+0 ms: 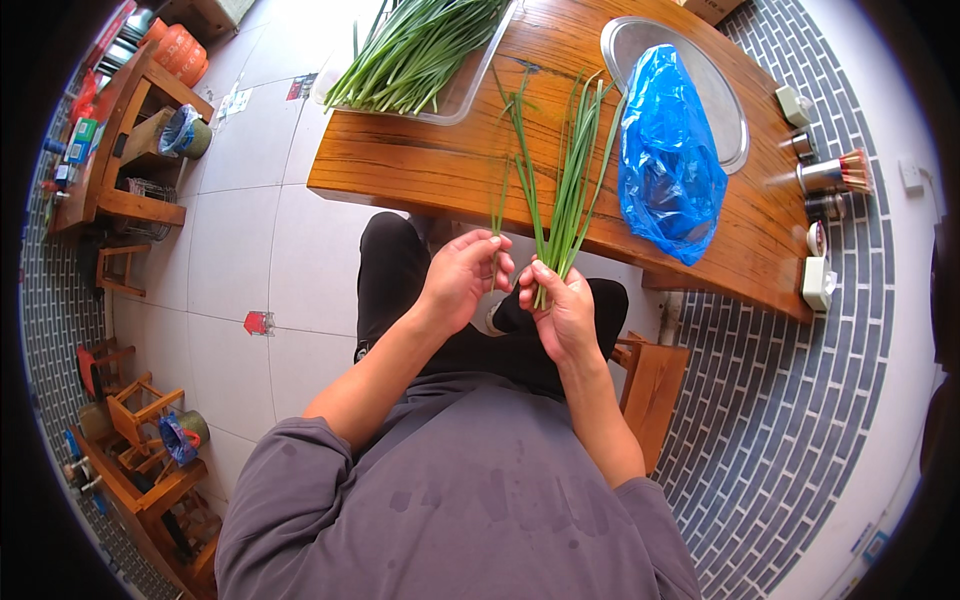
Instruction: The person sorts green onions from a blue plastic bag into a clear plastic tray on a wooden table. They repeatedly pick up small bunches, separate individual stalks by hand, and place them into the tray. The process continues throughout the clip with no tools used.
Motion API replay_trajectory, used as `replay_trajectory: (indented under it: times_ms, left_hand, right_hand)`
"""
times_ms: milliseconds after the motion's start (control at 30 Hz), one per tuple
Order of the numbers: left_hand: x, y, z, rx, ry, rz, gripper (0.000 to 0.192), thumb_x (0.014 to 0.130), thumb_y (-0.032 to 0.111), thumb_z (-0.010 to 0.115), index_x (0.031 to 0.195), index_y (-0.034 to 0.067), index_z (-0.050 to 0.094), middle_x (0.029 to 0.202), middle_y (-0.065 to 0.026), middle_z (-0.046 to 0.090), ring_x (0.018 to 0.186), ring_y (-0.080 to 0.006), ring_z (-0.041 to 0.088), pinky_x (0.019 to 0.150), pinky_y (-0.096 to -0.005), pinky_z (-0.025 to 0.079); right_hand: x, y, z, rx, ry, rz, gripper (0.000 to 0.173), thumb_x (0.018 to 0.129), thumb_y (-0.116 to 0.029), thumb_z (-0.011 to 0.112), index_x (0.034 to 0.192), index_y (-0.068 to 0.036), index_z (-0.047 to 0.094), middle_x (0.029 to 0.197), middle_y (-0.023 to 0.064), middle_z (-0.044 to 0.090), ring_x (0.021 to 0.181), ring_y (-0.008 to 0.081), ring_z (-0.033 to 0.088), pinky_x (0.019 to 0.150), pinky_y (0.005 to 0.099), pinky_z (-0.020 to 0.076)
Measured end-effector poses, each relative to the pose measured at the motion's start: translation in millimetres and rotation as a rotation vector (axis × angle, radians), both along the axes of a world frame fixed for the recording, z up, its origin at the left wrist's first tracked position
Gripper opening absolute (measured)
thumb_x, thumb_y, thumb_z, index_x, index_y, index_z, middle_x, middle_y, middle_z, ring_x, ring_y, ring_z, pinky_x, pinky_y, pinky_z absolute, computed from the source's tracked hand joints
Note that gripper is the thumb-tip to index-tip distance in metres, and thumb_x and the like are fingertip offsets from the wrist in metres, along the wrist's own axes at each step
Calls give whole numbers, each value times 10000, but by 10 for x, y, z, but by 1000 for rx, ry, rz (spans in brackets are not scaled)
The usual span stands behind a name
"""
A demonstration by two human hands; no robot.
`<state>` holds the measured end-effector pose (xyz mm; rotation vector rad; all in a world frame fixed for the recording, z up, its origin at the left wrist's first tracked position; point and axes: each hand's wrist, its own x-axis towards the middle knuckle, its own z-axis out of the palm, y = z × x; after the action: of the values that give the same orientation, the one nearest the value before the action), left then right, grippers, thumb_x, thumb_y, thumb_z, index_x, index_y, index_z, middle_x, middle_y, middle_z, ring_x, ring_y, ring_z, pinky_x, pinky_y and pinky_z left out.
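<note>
My left hand (466, 276) pinches a thin green blade (502, 196), likely a garlic chive, between thumb and fingers. A small bunch of garlic chives (568, 214) is gripped at its pale lower ends by my right hand (561, 304). Its tips fan out over the front edge of the wooden table (420, 161). One blade group leans left, apart from the rest. Both hands are close together above my lap. At the table's far left, a clear plastic tray (480, 82) holds a large heap of garlic chives (431, 52).
A crumpled blue plastic bag (671, 161) partly covers a round metal tray (712, 97). Along the wall stand a chopstick holder (825, 174) and a tissue box (817, 283). A wooden stool (654, 394) is at my right. Wooden tables and an orange gas cylinder (180, 54) stand at left.
</note>
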<state>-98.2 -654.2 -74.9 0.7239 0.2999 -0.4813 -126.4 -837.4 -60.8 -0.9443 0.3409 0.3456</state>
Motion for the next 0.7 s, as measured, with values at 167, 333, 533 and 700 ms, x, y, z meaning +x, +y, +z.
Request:
replay_trajectory:
  times_ms: [167, 333, 533, 700]
  left_hand:
    - [-3, -34, 14, 13, 21, -2, 143, 1038, 164, 630, 1045, 23, 652, 835, -69, 686, 711, -170, 655, 700, -322, 566]
    - [7, -74, -10, 51, 8, -22, 147, 1023, 155, 663, 1054, 12, 652, 828, -70, 677, 694, -156, 639, 676, -301, 551]
    - [50, -165, 33, 70, 2, -42, 132, 1007, 127, 689, 1040, 4, 657, 788, -53, 654, 634, -129, 609, 593, -258, 522]
    - [61, -226, 77, 128, -15, -49, 123, 1005, 121, 691, 983, 2, 663, 755, -35, 625, 605, -114, 576, 551, -248, 505]
  right_hand:
    - [21, -36, 44, 173, 68, -21, 215, 1013, -163, 682, 1168, -25, 626, 887, 67, 701, 719, 154, 661, 675, 290, 537]
    - [19, 25, 31, 29, 31, -31, 182, 1013, -140, 666, 1148, -24, 628, 881, 72, 702, 704, 158, 660, 649, 292, 529]
    - [11, 104, 67, -68, -17, -10, 161, 1010, -146, 672, 1119, -30, 642, 884, 68, 700, 713, 145, 650, 647, 275, 522]
    - [6, 112, 106, -96, -36, 23, 125, 1016, -127, 661, 1063, -10, 664, 919, 78, 707, 775, 151, 662, 697, 270, 531]
